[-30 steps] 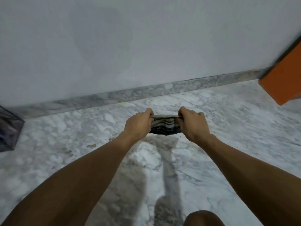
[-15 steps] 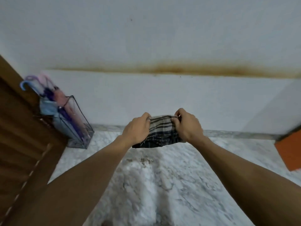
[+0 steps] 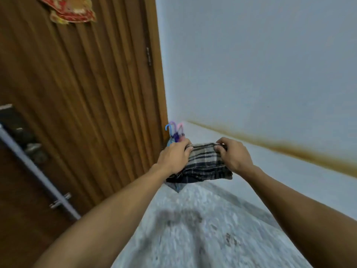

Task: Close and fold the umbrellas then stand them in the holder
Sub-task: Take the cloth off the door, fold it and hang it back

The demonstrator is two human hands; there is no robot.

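Observation:
A folded plaid umbrella [image 3: 204, 163], black, grey and beige, hangs in the air between my hands. My left hand [image 3: 173, 157] grips its left end and my right hand [image 3: 234, 156] grips its right end. Behind my left hand, curved blue, purple and pink umbrella handles [image 3: 174, 130] stick up by the door frame. The holder they stand in is almost wholly hidden behind my hand and the plaid umbrella; only a bluish corner [image 3: 176, 187] shows below.
A brown ribbed wooden door [image 3: 87, 97] fills the left side, with a metal bar handle [image 3: 36, 173] and a red and gold ornament [image 3: 69, 10] at the top. A pale wall [image 3: 260, 64] with a brown stain runs on the right. Marble floor [image 3: 193, 229] lies below.
The view has swung left and up, bringing the door into sight. My hands kept hold of the plaid umbrella and now hang in front of the holder, covering it.

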